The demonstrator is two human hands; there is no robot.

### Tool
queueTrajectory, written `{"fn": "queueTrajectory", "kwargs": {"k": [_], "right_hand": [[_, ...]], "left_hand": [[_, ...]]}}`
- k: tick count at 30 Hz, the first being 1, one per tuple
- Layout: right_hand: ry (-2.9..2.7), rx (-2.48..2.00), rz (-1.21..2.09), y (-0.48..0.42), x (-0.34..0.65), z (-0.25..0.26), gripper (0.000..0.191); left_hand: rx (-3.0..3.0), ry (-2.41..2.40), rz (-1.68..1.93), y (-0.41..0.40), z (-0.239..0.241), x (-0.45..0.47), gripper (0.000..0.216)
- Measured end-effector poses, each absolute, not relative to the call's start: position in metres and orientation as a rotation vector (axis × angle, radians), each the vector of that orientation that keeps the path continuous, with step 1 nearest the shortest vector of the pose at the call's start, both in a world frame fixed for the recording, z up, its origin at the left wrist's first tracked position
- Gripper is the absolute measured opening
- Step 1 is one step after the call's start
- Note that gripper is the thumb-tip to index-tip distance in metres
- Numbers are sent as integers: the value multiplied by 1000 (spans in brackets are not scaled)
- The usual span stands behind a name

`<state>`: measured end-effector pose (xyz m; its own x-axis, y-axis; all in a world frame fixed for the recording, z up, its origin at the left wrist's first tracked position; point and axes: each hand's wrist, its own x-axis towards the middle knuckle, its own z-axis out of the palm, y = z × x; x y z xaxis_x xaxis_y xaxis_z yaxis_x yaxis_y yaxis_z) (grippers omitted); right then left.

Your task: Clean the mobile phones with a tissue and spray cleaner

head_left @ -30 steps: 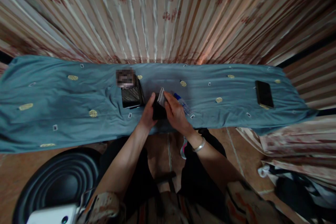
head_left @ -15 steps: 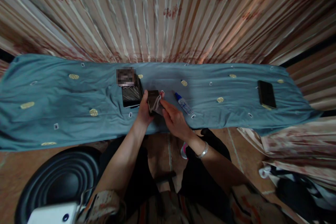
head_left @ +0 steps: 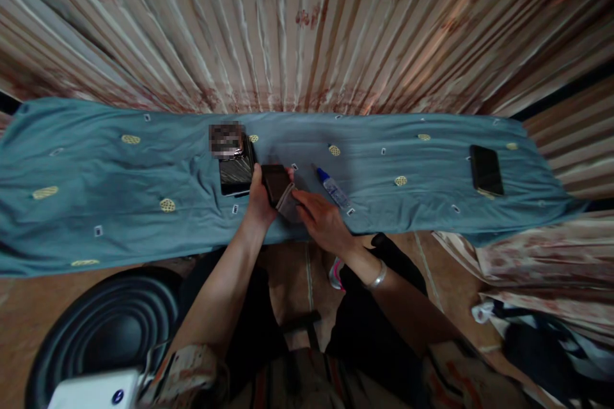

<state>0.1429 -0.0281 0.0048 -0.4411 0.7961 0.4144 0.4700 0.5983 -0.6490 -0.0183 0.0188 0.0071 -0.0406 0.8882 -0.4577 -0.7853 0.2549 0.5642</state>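
At the near edge of the tabletop (head_left: 96,230), which is covered w/ a blue-grey cloth (head_left: 119,185), both hands meet around one small thing. The left hand (head_left: 258,201) is closed on a dark flat case (head_left: 274,180), thumb on one side and fingers behind, and holds it tilted a bit above the cloth. The right hand (head_left: 322,222) has its fingers drawn together and pinches a pale grey piece (head_left: 289,204) that lies against the lower side of the case; whether this piece is paper or fabric I cannot tell. Just left of the left hand, on the cloth, stands a black glossy box (head_left: 235,172); its far part is blurred, so the contents cannot be read. Just right of the hands lies a small tube w/ a blue cap (head_left: 332,186), not touched. Well apart, at the right end of the cloth, a black phone (head_left: 486,169) lies flat. On the floor at the lower left is a round black basin (head_left: 103,326); inside it only dark rings are seen.
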Motion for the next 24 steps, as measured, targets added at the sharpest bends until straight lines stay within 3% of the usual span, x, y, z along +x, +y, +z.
{"fn": "queueTrajectory", "kwargs": {"k": [7, 18, 24], "right_hand": [[-2163, -1045, 362, -22, 145, 5, 33], [-2194, -1037, 331, -22, 140, 11, 31], [-2227, -993, 337, -25, 134, 15, 30]], "left_hand": [[131, 859, 1312, 17, 10, -10, 57], [145, 870, 1193, 12, 6, -6, 79], [175, 903, 1204, 13, 0, -1, 71]]}}
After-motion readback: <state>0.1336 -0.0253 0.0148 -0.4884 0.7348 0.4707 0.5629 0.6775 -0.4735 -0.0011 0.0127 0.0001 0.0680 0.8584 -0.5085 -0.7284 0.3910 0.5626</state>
